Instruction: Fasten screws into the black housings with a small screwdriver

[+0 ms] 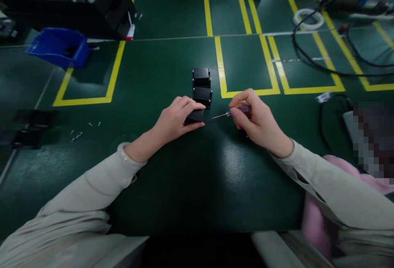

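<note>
Black plastic block [194,116], small, boxy, hard-edged: lies on the green table [172,186] near its middle, nearest of a row of three; two matching blocks [202,87] sit just behind. Left hand [178,119] clamps it from above, fingers curled over the top. Likely light and stiff, apt to slide on the smooth top; best held by its flat sides. Right hand [255,120] pinches a purple-handled screwdriver [229,113], tip at the block's right face.
</note>
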### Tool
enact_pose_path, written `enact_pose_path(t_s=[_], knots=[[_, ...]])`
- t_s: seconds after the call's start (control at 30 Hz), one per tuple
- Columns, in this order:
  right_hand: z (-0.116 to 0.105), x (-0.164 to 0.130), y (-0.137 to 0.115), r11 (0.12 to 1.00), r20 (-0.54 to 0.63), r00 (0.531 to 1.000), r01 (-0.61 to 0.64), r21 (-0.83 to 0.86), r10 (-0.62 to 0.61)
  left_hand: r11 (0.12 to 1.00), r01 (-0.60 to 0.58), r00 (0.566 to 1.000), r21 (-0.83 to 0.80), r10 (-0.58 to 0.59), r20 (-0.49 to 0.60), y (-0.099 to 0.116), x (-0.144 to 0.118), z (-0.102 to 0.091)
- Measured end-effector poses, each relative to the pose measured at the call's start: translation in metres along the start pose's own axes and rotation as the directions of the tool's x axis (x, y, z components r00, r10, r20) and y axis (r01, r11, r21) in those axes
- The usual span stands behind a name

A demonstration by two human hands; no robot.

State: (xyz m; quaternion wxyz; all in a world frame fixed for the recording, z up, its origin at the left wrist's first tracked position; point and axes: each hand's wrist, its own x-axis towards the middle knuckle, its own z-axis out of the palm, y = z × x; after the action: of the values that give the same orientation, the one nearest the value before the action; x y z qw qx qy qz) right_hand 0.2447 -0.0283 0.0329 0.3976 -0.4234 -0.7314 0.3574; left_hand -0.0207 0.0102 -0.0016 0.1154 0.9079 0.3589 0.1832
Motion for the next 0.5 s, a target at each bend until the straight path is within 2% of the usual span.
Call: enact_pose_path(t_s=[0.5], knots=[[-0.0013, -0.0005, -0.0017, 1.0, 0.02, 1.0, 0.018, -0.02, -0.018, 1.0, 0.015, 1.0, -0.001, -0.015, 0.015, 0.0017, 0.0002, -0.0016]])
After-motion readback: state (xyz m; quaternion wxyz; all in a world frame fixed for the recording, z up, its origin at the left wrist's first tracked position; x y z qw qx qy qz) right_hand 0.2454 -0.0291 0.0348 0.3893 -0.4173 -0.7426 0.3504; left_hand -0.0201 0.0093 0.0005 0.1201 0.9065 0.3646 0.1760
